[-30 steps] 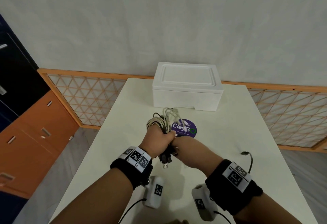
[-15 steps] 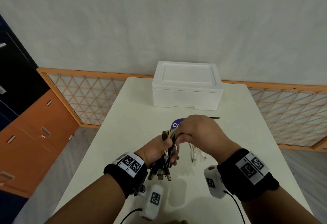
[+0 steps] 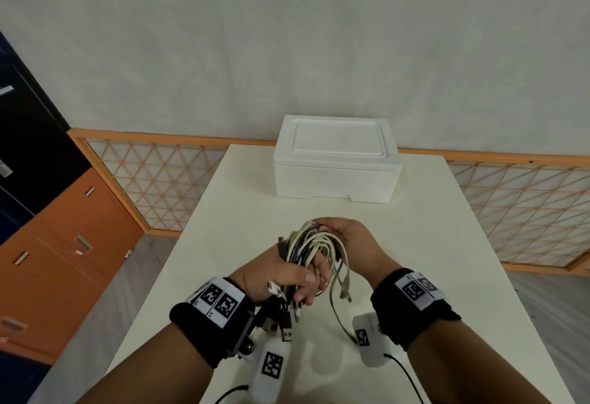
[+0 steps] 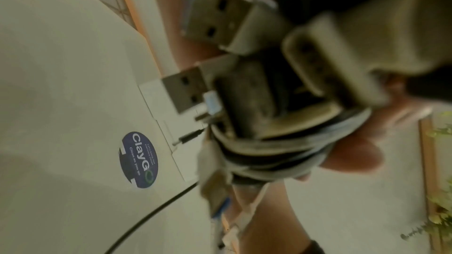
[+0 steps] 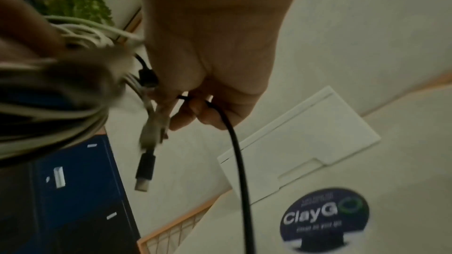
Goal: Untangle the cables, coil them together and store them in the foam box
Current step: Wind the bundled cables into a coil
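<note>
White table [image 3: 431, 244], both hands grip upright cable bundle [image 3: 314, 244], plugs hanging down

**Cable bundle and foam box: current state**

I see the cables [image 3: 314, 248] gathered as one bundle of white, cream and black leads, looped above the table and held off its surface. USB plugs [image 3: 286, 328] hang below the bundle; the left wrist view shows several flat metal connectors [image 4: 186, 89] side by side. One black lead [image 5: 238, 161] trails downward from the bundle. The foam box [image 3: 335, 161] is white, rectangular, lid closed, standing at the far end of the table, well apart from the bundle.
</note>
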Action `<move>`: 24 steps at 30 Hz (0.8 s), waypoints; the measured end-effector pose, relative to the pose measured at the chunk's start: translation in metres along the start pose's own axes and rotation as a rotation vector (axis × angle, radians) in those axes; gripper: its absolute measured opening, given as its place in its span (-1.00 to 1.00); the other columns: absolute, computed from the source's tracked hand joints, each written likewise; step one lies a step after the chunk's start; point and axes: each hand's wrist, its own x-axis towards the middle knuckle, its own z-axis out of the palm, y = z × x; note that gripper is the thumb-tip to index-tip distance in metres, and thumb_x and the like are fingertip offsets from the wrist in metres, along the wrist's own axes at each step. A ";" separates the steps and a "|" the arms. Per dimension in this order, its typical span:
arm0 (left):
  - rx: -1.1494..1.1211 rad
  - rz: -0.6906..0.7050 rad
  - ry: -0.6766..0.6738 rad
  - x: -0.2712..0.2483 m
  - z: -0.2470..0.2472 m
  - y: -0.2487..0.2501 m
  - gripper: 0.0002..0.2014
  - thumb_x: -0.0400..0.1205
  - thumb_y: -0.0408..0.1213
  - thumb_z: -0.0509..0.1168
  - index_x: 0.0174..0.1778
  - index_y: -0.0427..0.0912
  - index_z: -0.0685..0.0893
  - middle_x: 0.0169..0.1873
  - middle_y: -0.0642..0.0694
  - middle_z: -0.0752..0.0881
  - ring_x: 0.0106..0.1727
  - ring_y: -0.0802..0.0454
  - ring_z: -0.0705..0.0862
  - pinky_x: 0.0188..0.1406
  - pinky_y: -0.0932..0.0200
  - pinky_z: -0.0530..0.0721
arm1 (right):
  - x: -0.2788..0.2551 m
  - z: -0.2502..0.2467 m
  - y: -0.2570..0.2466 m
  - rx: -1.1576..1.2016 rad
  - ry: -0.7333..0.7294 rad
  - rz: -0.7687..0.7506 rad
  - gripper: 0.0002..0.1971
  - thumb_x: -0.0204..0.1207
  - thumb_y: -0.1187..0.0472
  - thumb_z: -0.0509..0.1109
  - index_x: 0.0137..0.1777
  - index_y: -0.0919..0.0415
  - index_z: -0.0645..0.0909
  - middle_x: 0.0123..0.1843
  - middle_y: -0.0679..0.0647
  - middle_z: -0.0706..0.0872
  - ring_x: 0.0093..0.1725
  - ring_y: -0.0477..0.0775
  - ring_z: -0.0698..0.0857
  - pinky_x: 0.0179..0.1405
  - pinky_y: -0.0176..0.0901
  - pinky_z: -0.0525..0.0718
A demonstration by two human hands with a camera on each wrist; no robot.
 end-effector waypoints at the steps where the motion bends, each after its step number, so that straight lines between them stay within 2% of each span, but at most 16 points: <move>1: -0.005 0.009 -0.002 0.000 0.001 -0.001 -0.80 0.44 -0.34 0.30 -0.10 -0.37 0.68 -0.64 -0.03 0.58 -0.43 -0.09 0.64 -0.18 0.03 0.61 | -0.001 0.005 0.000 0.002 -0.034 0.012 -0.62 0.57 0.42 0.30 -0.16 -0.15 0.70 -0.22 -0.15 0.77 -0.16 -0.05 0.72 0.00 -0.03 0.64; 3: -0.043 0.040 0.050 0.001 0.001 -0.004 -0.81 0.43 -0.35 0.29 -0.10 -0.34 0.69 -0.63 -0.03 0.59 -0.42 -0.10 0.65 -0.12 -0.01 0.60 | -0.007 0.012 0.001 -0.129 -0.055 0.002 -0.70 0.53 0.37 0.32 -0.24 -0.09 0.69 -0.28 -0.16 0.77 -0.23 -0.11 0.71 -0.10 -0.06 0.68; 4: -0.070 0.064 0.090 0.003 0.000 -0.004 -0.81 0.43 -0.34 0.30 -0.11 -0.32 0.70 -0.64 -0.04 0.59 -0.42 -0.09 0.66 -0.10 -0.01 0.61 | -0.010 0.015 0.007 -0.180 -0.043 -0.006 -0.76 0.54 0.27 0.29 -0.27 0.00 0.70 -0.29 -0.08 0.78 -0.25 -0.03 0.72 -0.11 0.04 0.71; 6: -0.144 0.105 0.189 0.007 -0.004 -0.003 -0.81 0.40 -0.30 0.32 -0.13 -0.26 0.74 -0.64 -0.05 0.60 -0.42 -0.04 0.69 -0.05 0.04 0.65 | -0.015 0.023 0.022 -0.285 -0.001 0.017 -0.68 0.60 0.12 0.14 -0.26 0.15 0.66 -0.34 0.10 0.74 -0.30 0.16 0.70 -0.18 0.14 0.69; 7: -0.205 0.110 0.256 0.009 -0.006 -0.003 -0.79 0.37 -0.29 0.35 -0.13 -0.25 0.76 -0.63 -0.07 0.61 -0.40 -0.03 0.70 -0.01 0.06 0.66 | -0.018 0.027 0.027 -0.344 -0.007 0.014 -0.68 0.62 0.08 0.09 -0.20 0.17 0.62 -0.31 0.15 0.72 -0.28 0.23 0.70 -0.25 0.14 0.66; 9: -0.312 0.112 0.354 0.010 -0.011 -0.004 -0.67 0.30 -0.27 0.39 -0.04 -0.28 0.79 -0.52 -0.15 0.70 -0.29 -0.06 0.74 0.05 0.01 0.66 | -0.021 0.035 0.027 -0.593 -0.044 0.012 -0.73 0.67 0.06 0.10 0.05 0.18 0.57 -0.12 0.20 0.73 -0.13 0.29 0.70 -0.25 0.01 0.59; 11: -0.347 0.093 0.402 0.010 -0.011 -0.007 -0.56 0.27 -0.26 0.42 0.10 -0.23 0.79 -0.34 -0.21 0.80 -0.20 -0.10 0.77 -0.02 0.02 0.72 | -0.025 0.038 0.022 -0.653 -0.157 -0.018 -0.74 0.69 0.12 0.14 0.21 0.22 0.55 0.02 0.24 0.72 -0.02 0.29 0.68 -0.19 -0.06 0.50; 13: -0.360 0.077 0.433 0.012 -0.006 -0.008 -0.52 0.31 -0.33 0.41 0.19 -0.18 0.74 -0.28 -0.23 0.82 -0.19 -0.07 0.79 -0.16 0.10 0.76 | -0.028 0.039 0.012 -0.652 -0.269 -0.023 -0.77 0.68 0.20 0.14 0.16 0.30 0.55 0.04 0.29 0.71 0.02 0.32 0.66 -0.13 -0.04 0.51; 15: -0.355 0.077 0.477 0.014 -0.003 -0.009 -0.53 0.37 -0.37 0.32 0.25 -0.16 0.67 -0.27 -0.22 0.83 -0.17 -0.02 0.80 -0.18 0.16 0.74 | -0.032 0.039 0.005 -0.683 -0.346 -0.033 -0.77 0.65 0.25 0.14 0.10 0.35 0.56 0.03 0.32 0.70 0.03 0.34 0.66 -0.10 -0.01 0.54; 18: -0.275 0.076 0.535 0.017 -0.006 -0.010 -0.48 0.38 -0.33 0.32 0.32 -0.14 0.61 -0.23 -0.21 0.84 -0.08 -0.01 0.77 0.01 0.17 0.68 | -0.038 0.039 -0.008 -0.743 -0.376 0.009 -0.76 0.63 0.19 0.14 0.09 0.27 0.59 0.04 0.23 0.71 0.03 0.25 0.66 -0.05 -0.01 0.59; 20: -0.148 0.041 0.551 0.017 -0.010 -0.011 -0.45 0.38 -0.29 0.36 0.35 -0.09 0.56 -0.21 -0.19 0.85 0.00 0.01 0.79 0.22 0.13 0.59 | -0.039 0.038 -0.016 -0.842 -0.401 -0.045 -0.78 0.63 0.18 0.13 -0.05 0.24 0.58 -0.08 0.21 0.69 -0.12 0.22 0.62 -0.24 -0.06 0.52; 22: -0.019 -0.001 0.547 0.015 -0.015 -0.015 -0.42 0.34 -0.17 0.44 0.33 0.03 0.59 -0.09 -0.18 0.84 0.08 0.04 0.77 0.31 0.10 0.55 | -0.041 0.035 -0.025 -0.908 -0.424 -0.127 -0.81 0.61 0.19 0.14 -0.15 0.21 0.53 -0.20 0.20 0.62 -0.26 0.17 0.50 -0.40 -0.08 0.36; 24: 0.034 -0.047 0.582 0.013 -0.019 -0.020 -0.55 0.29 -0.11 0.52 0.14 0.14 0.73 0.00 -0.17 0.82 0.08 0.02 0.77 0.29 -0.01 0.60 | -0.042 0.032 -0.030 -0.905 -0.386 -0.274 -0.81 0.59 0.22 0.14 -0.16 0.24 0.55 -0.24 0.20 0.62 -0.34 0.18 0.46 -0.50 -0.06 0.34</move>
